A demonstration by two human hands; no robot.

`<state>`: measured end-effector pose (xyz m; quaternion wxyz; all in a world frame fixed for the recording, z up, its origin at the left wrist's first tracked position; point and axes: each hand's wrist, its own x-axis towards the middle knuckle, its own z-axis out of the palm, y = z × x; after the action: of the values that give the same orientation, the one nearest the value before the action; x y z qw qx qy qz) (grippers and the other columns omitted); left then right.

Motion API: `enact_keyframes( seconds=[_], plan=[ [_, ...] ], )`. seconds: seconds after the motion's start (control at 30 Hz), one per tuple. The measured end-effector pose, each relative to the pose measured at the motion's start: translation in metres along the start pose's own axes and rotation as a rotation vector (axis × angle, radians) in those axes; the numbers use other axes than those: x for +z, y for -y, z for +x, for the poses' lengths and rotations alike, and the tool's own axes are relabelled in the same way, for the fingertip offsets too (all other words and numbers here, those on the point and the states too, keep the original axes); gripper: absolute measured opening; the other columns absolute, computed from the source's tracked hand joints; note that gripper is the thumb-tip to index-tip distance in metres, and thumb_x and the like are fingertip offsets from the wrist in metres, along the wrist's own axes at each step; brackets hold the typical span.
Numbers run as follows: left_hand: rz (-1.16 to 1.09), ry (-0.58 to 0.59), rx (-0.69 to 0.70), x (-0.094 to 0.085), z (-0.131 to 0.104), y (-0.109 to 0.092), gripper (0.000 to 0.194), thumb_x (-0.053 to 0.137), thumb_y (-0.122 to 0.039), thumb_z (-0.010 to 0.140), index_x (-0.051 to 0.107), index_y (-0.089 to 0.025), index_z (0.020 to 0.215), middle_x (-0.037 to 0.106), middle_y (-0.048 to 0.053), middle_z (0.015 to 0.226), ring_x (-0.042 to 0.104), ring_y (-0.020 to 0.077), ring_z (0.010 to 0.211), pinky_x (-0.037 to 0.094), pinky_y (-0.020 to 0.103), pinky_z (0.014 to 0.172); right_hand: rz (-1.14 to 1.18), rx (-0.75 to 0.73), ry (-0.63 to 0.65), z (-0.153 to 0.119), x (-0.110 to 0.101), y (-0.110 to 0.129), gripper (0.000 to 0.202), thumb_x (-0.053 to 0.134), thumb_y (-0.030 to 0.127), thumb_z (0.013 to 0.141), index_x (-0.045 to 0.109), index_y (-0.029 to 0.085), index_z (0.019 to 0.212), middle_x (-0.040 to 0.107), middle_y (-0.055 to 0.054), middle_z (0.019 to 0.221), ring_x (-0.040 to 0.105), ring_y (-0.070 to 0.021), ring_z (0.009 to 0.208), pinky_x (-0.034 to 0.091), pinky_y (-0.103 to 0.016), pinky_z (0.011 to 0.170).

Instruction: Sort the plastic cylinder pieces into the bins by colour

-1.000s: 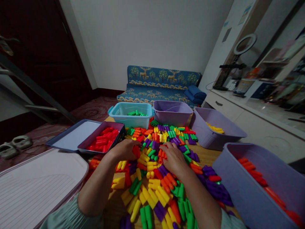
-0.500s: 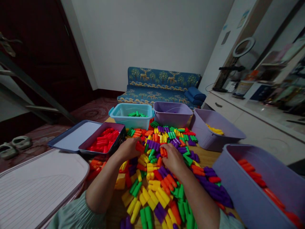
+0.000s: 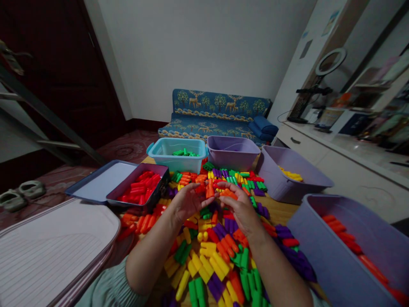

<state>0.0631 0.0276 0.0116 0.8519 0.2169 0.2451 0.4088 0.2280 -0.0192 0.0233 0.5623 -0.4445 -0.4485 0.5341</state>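
Observation:
Both hands are close together above the middle of a heap of bullet-shaped plastic building blocks (image 3: 209, 264) in yellow, green, purple, orange and red. In my left hand (image 3: 187, 204), the fingers are curled round orange-red blocks (image 3: 201, 189). More orange blocks (image 3: 228, 194) are held in my right hand (image 3: 241, 209), between thumb and fingers. An upright orange block (image 3: 210, 189) stands between the two sets of fingertips; which hand grips it I cannot tell. Several yellow blocks (image 3: 217, 264) lie in front of the wrists.
Behind the heap are a turquoise bin (image 3: 179, 163) with green blocks and a purple bin (image 3: 233, 160). To the right stand a bin (image 3: 281, 189) with yellow blocks and another (image 3: 316, 238) with orange-red ones. An open case (image 3: 156, 194) of red blocks lies left, beside a pink-white folding table (image 3: 57, 243).
My hands have come together and lifted slightly off the heap, now with orange blocks between them. Orange blocks near the case at left are less covered by my left arm.

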Motion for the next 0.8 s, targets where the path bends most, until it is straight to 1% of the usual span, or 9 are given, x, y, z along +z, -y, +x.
enact_keyframes(
  seconds=[0.1,0.17,0.23,0.33,0.4,0.53,0.63,0.73,0.8],
  plan=[
    [-0.098,0.121,0.010,-0.003,0.000,0.001,0.034,0.051,-0.023,0.076,0.057,-0.011,0.107,0.070,0.013,0.102,0.065,0.0234,0.101,0.046,0.041,0.098,-0.085,-0.009,0.005,0.001,-0.001,-0.002,0.039,0.065,0.019,0.066,0.066,0.020,0.105,0.066,0.001,0.081,0.046,-0.0076,0.052,0.038,-0.022,0.053],
    [-0.132,0.170,0.012,-0.005,0.000,0.002,0.039,0.051,-0.027,0.075,0.057,-0.011,0.110,0.068,0.013,0.107,0.064,0.0243,0.103,0.045,0.043,0.098,-0.090,-0.012,0.014,0.000,0.000,-0.001,0.043,0.064,0.019,0.067,0.066,0.021,0.110,0.067,0.002,0.079,0.046,-0.0077,0.052,0.037,-0.022,0.053],
    [-0.144,0.188,-0.001,-0.006,0.000,0.003,0.041,0.050,-0.031,0.077,0.056,-0.012,0.112,0.068,0.013,0.107,0.064,0.0246,0.103,0.046,0.042,0.096,-0.051,-0.013,0.022,-0.003,0.002,0.002,0.045,0.064,0.018,0.068,0.066,0.022,0.112,0.068,0.001,0.082,0.049,-0.0080,0.055,0.039,-0.021,0.055],
    [-0.139,0.194,0.003,-0.005,0.000,0.004,0.042,0.048,-0.036,0.081,0.056,-0.012,0.115,0.068,0.012,0.105,0.064,0.0252,0.102,0.045,0.043,0.097,0.095,0.033,0.022,-0.005,0.004,0.006,0.045,0.066,0.017,0.067,0.066,0.022,0.112,0.070,-0.002,0.095,0.057,-0.0096,0.064,0.044,-0.021,0.058],
    [-0.125,0.201,0.014,-0.005,0.000,0.005,0.043,0.048,-0.039,0.083,0.055,-0.012,0.116,0.067,0.013,0.108,0.063,0.0257,0.104,0.043,0.046,0.099,0.231,0.068,0.006,-0.004,0.004,0.008,0.046,0.067,0.017,0.065,0.066,0.022,0.111,0.071,-0.004,0.099,0.063,-0.0131,0.073,0.047,-0.022,0.061],
    [-0.098,0.196,0.028,-0.005,0.000,0.004,0.046,0.050,-0.041,0.082,0.054,-0.011,0.117,0.064,0.016,0.115,0.059,0.0261,0.113,0.042,0.044,0.101,0.419,0.051,-0.107,0.002,-0.001,0.006,0.046,0.067,0.016,0.067,0.063,0.021,0.113,0.071,-0.005,0.102,0.067,-0.0179,0.087,0.052,-0.026,0.066],
    [-0.106,0.160,0.037,-0.005,0.000,0.004,0.046,0.051,-0.040,0.081,0.054,-0.012,0.117,0.065,0.015,0.114,0.060,0.0249,0.111,0.043,0.042,0.101,0.480,0.067,-0.183,0.005,-0.002,0.005,0.051,0.068,0.014,0.067,0.056,0.022,0.115,0.071,-0.004,0.097,0.068,-0.0188,0.090,0.055,-0.029,0.072],
    [-0.147,0.129,0.028,-0.005,-0.001,0.004,0.047,0.050,-0.041,0.082,0.053,-0.011,0.119,0.066,0.015,0.111,0.062,0.0250,0.108,0.044,0.042,0.100,0.518,0.107,-0.171,0.005,0.000,0.008,0.058,0.066,0.014,0.067,0.047,0.024,0.121,0.069,-0.004,0.090,0.069,-0.0223,0.093,0.057,-0.037,0.080],
    [-0.175,0.123,0.022,-0.003,-0.002,0.004,0.047,0.049,-0.042,0.084,0.053,-0.011,0.119,0.067,0.015,0.108,0.063,0.0258,0.107,0.045,0.042,0.098,0.547,0.114,-0.143,0.004,0.001,0.011,0.066,0.061,0.008,0.064,0.043,0.025,0.125,0.068,-0.004,0.093,0.069,-0.0240,0.096,0.055,-0.043,0.087]
  ],
)
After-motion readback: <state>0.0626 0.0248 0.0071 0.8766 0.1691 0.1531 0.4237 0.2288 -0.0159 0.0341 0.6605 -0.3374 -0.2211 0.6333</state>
